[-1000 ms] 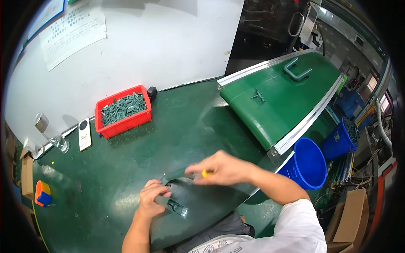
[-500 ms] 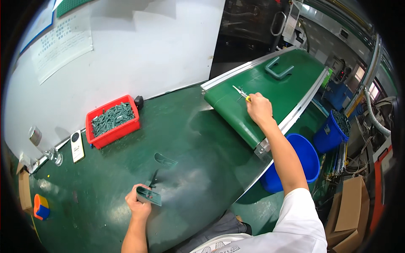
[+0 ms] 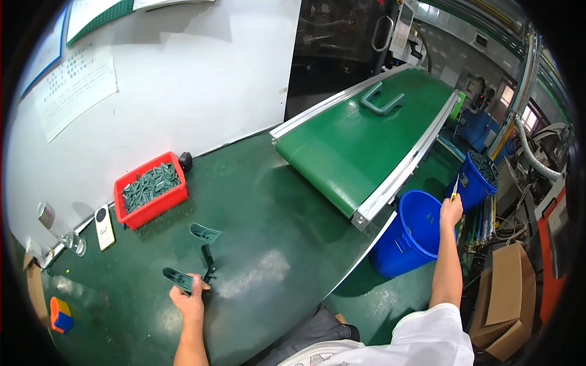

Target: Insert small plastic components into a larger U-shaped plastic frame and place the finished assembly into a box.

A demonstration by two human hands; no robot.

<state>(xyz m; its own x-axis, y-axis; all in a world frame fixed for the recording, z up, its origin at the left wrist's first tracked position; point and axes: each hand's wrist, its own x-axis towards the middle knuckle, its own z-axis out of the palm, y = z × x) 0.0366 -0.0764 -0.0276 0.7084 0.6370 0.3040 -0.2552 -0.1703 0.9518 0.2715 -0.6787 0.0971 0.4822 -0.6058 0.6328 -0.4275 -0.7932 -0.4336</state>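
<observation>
My left hand (image 3: 189,300) is closed round a dark green plastic handle (image 3: 177,279) above the table, at the near left. A flat, hollowed end of it points away from the thumb. Just beyond is a similar green end piece (image 3: 205,233); whether it joins the held handle I cannot tell. My right hand (image 3: 451,212) is closed on a yellow-handled blade (image 3: 455,188), its thin tip upward, over the right rim of a blue bin (image 3: 405,244). A green U-shaped handle (image 3: 381,110) lies on the conveyor belt (image 3: 366,143).
A red tray (image 3: 152,210) of small green pieces stands against the white wall, beside a phone (image 3: 105,228) and a glass bottle (image 3: 60,228). Another blue bin (image 3: 473,183) full of green pieces is at the right. A cardboard box (image 3: 505,299) stands at the lower right.
My right hand has swung from over the conveyor belt to the right, above the blue bin, still with the yellow-handled blade. The left hand has shifted slightly left and turned the handle. The view has shifted.
</observation>
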